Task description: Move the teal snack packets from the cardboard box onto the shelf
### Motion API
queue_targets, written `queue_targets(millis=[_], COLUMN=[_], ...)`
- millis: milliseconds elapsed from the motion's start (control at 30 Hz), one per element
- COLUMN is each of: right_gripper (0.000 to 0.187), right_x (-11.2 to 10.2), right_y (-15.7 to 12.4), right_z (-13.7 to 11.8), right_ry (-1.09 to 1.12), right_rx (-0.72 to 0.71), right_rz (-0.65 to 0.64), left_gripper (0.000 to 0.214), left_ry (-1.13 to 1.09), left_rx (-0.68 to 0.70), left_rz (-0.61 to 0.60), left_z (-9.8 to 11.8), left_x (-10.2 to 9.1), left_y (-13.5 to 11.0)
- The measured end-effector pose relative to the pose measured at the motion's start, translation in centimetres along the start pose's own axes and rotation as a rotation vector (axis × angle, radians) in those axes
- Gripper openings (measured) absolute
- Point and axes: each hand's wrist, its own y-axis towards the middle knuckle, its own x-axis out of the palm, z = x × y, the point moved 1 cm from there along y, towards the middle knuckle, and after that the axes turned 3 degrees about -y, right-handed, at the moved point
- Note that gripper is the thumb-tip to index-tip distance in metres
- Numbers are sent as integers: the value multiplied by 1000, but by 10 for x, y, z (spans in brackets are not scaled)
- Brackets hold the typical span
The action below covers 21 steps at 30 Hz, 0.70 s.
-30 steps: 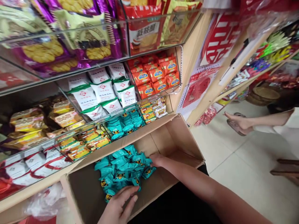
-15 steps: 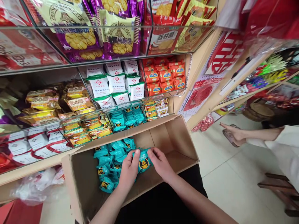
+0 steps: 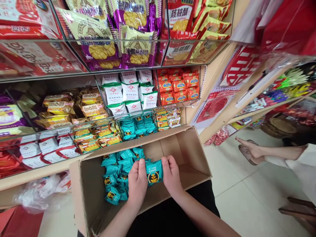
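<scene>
Between my two hands, over the cardboard box [image 3: 197,154], is a teal snack packet [image 3: 154,172] with a black and yellow emblem facing me. My left hand [image 3: 138,179] pinches its left edge, thumb on top. The packet's right edge is gripped by my right hand [image 3: 172,174], also with the thumb uppermost. Several more teal packets [image 3: 112,179] lie heaped in the left half of the box, partly behind my left hand. The box rests against my dark-clothed lap [image 3: 172,214].
Beyond the box stands a shelf [image 3: 108,70] with clear dividers, full of packaged biscuits. Similar teal packets [image 3: 138,126] fill one lower compartment. At the right, another person's leg [image 3: 276,153] extends over the tiled floor near a wooden stool [image 3: 298,209]. Clear plastic bags [image 3: 41,192] lie at lower left.
My hands have moved slightly apart and the packet now shows flatter and more fully between them. The view has shifted, so the shelf appears lower and farther right.
</scene>
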Motion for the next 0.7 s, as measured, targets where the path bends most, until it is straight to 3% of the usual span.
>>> queue_targets(millis=[200, 433, 700], right_gripper=[28, 23, 24], right_x=[-2, -7, -4], right_y=[-4, 3, 3], right_z=[2, -4, -6], right_ry=[-83, -74, -116], right_rx=[-37, -74, -56], right_rz=[114, 24, 115], left_gripper=[34, 34, 37], left_ry=[-16, 60, -81], left_rx=[13, 37, -46], left_rz=[53, 20, 45], left_z=[1, 7, 3], left_x=[6, 4, 8], left_y=[-2, 0, -1])
